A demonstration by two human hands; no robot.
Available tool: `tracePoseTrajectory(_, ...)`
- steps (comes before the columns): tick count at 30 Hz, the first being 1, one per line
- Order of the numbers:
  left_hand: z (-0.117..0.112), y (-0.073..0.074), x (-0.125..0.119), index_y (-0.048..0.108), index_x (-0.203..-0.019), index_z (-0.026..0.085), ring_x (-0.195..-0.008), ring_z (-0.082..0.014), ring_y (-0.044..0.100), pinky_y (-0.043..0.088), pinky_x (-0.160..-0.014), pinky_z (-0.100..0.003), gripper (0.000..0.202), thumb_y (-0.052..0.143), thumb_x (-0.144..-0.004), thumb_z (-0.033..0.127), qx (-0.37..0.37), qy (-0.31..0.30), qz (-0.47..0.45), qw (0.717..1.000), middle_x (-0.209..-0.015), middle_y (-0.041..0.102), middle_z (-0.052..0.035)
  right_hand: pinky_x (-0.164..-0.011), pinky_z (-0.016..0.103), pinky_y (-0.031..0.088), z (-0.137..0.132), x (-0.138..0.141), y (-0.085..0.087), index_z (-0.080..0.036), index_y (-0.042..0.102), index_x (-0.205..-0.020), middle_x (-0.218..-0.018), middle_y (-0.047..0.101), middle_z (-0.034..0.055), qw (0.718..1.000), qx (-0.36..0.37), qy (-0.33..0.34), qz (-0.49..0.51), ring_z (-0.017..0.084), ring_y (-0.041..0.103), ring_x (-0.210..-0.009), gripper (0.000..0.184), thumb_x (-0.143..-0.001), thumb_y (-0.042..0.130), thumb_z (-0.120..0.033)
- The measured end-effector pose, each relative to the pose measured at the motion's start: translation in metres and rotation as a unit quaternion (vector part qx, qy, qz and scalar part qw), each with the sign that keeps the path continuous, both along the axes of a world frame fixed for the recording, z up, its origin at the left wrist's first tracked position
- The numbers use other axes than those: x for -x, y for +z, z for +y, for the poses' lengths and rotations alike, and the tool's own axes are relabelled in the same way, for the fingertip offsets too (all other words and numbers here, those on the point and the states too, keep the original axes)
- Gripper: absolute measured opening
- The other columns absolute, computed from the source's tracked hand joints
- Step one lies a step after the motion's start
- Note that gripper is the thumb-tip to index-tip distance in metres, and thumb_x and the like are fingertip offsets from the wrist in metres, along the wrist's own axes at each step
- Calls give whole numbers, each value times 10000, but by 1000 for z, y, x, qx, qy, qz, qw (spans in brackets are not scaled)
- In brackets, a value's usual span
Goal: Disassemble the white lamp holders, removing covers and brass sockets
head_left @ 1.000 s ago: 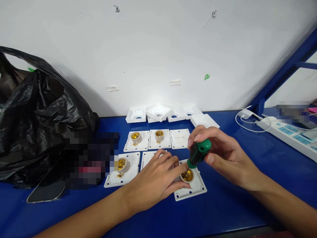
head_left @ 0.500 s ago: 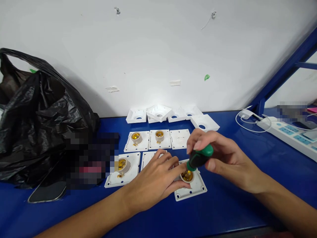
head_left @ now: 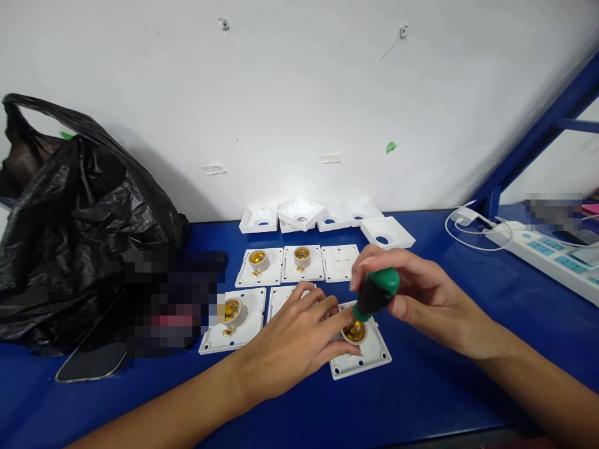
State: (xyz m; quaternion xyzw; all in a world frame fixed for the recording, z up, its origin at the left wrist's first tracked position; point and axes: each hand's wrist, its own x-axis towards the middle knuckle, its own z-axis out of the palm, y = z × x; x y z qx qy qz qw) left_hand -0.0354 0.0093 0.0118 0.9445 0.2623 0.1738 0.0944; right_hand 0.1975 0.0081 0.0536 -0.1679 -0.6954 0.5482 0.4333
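Observation:
My right hand (head_left: 421, 299) grips a stubby green-and-black screwdriver (head_left: 377, 293), tilted with its tip down inside a round lamp socket (head_left: 353, 335). The socket has a brass-coloured threaded inside and sits on a square white base plate (head_left: 369, 358). Thumb and index finger of my left hand (head_left: 299, 337) close around the socket's left side, steadying it; the screwdriver tip itself is hidden. Under my left fingers lies another base plate (head_left: 279, 298), partly covered. To its left rests a plate with a socket (head_left: 234, 313) and a small brass piece in front.
Behind are two plates with sockets (head_left: 258, 260) and a bare plate (head_left: 339, 262). Several white covers with round holes (head_left: 387, 232) line the wall. A black plastic bag (head_left: 93, 218) and a phone (head_left: 93, 362) are left; a power strip (head_left: 552, 252) is right.
The screwdriver handle has turned and tipped slightly to the left with my right hand, becoming a little more upright. My left hand and the socket have stayed in place.

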Motion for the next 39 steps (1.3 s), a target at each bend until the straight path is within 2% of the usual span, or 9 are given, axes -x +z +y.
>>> tracePoseTrajectory(2,0,0,0,651,-1166,224,-1059,-273,669,432,-1056,-481,339,498,-1072,511,-3,2,4,1000,-1103,736,-61,-950,333,565,-1,0,0,-385,631,-1404,-1230,683,46,1000,16,17,-15,175,652,-1128,374,-1051,587,-271)
tracePoseTrajectory(6,0,-1,0,641,-1182,218,-1046,-274,670,427,-1053,-480,318,526,-1066,490,-5,-2,8,1000,-1062,733,-55,-925,314,574,-1,1,-1,-366,675,-1325,-1197,674,42,1000,10,-5,15,180,638,-1138,333,-1010,655,-263)
tracePoseTrajectory(10,-1,-1,-1,629,-1206,202,-982,-261,668,440,-1018,-468,342,484,-1081,486,-16,3,1,1000,-1004,718,-54,-999,325,549,0,1,-3,-390,614,-1400,-1256,679,35,999,43,-6,22,165,632,-1180,363,-1074,531,-253)
tracePoseTrajectory(14,0,-1,0,601,-1265,197,-925,-253,659,456,-985,-457,371,450,-1091,487,-20,7,-6,1000,-957,700,-49,-904,299,573,0,1,-4,-384,694,-1258,-1186,651,24,996,21,-81,30,172,624,-1077,279,-997,675,-286)
tracePoseTrajectory(20,-1,-1,1,560,-1299,196,-951,-243,652,493,-975,-452,356,459,-1095,469,15,23,-48,998,-1044,687,-67,-852,296,603,3,-2,4,-410,700,-1239,-1115,691,9,977,45,-191,87,181,651,-1039,251,-1004,662,-330)
tracePoseTrajectory(24,-2,-1,0,535,-1359,252,-1125,-255,632,534,-1007,-439,310,556,-1075,375,71,70,-108,989,-1252,643,-79,-880,269,604,16,-10,10,-405,708,-1232,-1092,677,-11,951,58,-270,140,156,657,-994,249,-987,685,-362)
tracePoseTrajectory(27,-3,0,-4,540,-1355,287,-1166,-242,628,550,-1011,-416,315,601,-1046,283,122,77,-144,979,-1295,608,-67,-922,303,598,29,-15,8,-407,695,-1218,-1075,668,-14,936,52,-314,150,162,661,-1008,243,-976,692,-379)
tracePoseTrajectory(35,-2,16,-27,593,-1186,264,-1085,-215,660,552,-1004,-424,273,698,-952,171,274,68,-241,928,-1210,670,-42,-939,317,583,50,-30,4,-367,694,-1186,-1039,640,3,911,29,-364,194,159,632,-1016,239,-948,723,-365)
tracePoseTrajectory(39,4,21,-39,558,-1110,231,-1001,-194,682,580,-909,-389,235,710,-936,187,362,64,-258,893,-1151,660,-46,-913,303,573,52,-33,8,-362,709,-1140,-991,620,-8,904,33,-361,225,150,623,-991,218,-926,749,-360)
